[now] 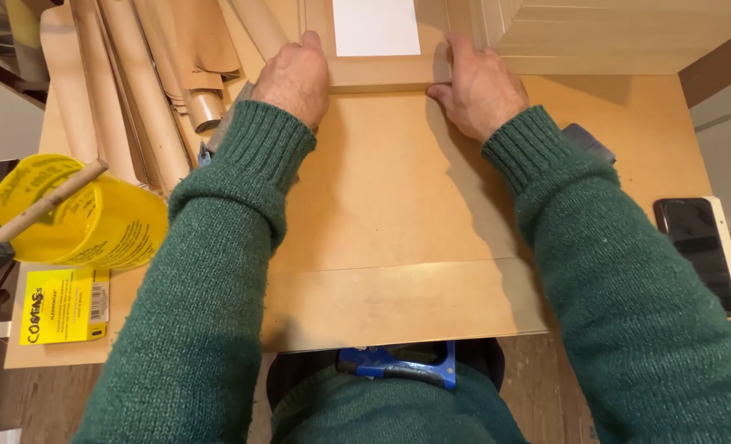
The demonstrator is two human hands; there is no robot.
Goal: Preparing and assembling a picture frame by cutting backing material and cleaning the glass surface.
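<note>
While both lie flat, left hand (295,78) and right hand (480,86) flank the frame (382,72).

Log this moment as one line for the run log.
left hand: on wooden frame | right hand: on frame | brown board beneath | phone right

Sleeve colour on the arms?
Dark green knit sleeves, ribbed at the cuffs; seen in the head view, the only one.

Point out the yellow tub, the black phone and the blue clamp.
yellow tub (94,222), head view, on its side wall.
black phone (698,251), head view, middle of its dark screen.
blue clamp (398,366), head view, on its blue handle.
</note>
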